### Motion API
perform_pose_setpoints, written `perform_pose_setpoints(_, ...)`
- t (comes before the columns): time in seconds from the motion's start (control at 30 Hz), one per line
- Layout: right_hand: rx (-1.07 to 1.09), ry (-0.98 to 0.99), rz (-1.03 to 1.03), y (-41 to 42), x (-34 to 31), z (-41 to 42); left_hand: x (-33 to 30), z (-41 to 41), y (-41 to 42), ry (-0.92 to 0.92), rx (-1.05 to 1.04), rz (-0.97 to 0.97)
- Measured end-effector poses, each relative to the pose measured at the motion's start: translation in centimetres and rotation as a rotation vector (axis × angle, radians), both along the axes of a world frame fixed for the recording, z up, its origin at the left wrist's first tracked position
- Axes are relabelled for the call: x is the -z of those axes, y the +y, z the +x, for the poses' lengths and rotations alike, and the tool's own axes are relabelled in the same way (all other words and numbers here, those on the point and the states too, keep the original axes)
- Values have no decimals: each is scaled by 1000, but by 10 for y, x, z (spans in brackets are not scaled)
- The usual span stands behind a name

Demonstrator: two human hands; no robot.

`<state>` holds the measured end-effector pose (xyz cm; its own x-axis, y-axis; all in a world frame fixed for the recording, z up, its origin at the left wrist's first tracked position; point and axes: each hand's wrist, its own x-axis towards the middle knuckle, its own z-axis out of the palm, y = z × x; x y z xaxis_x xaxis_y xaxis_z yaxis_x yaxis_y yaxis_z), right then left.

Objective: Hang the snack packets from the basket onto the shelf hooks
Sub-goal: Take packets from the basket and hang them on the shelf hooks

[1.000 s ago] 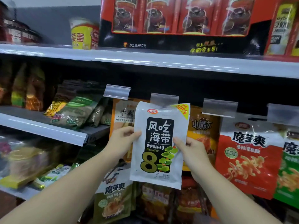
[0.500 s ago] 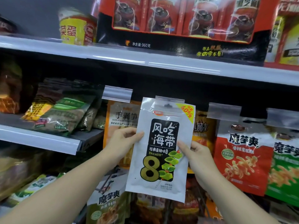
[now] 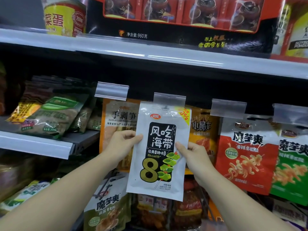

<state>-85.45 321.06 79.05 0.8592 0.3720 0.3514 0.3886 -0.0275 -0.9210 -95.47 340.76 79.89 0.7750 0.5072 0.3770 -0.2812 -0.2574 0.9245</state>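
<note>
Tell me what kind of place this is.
Most likely a shop's snack aisle. Retail shelves carry boxed goods, clear price-tag holders cap the hooks where snack bags hang in rows, and both hands, left and right, hold a white seaweed packet at one hook.

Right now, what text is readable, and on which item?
White packet: "风吃海带", "8kcal/份", "8".
Black box: "净含量:960克".
Orange packet: "手剥笋".
Red packet: "魔芋爽".
Yellow tub: "菜蛋", "2016".
Smaller print is unreadable.
</note>
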Motion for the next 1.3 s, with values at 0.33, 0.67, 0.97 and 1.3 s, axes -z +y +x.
perform_pose_setpoints(0.33,171,41,-79,42,-8,50,-1,65,20,124,-223,135)
perform_pose_setpoints(0.67,304,-75,-120,38,7,58,11,72,14,149,-223,181)
perform_pose_setpoints(0.97,511,-592,-657,-14,33,17,29,33,27,425,-448,822)
perform_pose_setpoints(1.3,242,-1032,-1089,-44,81,-65,81,-47,-31,629,-416,1475)
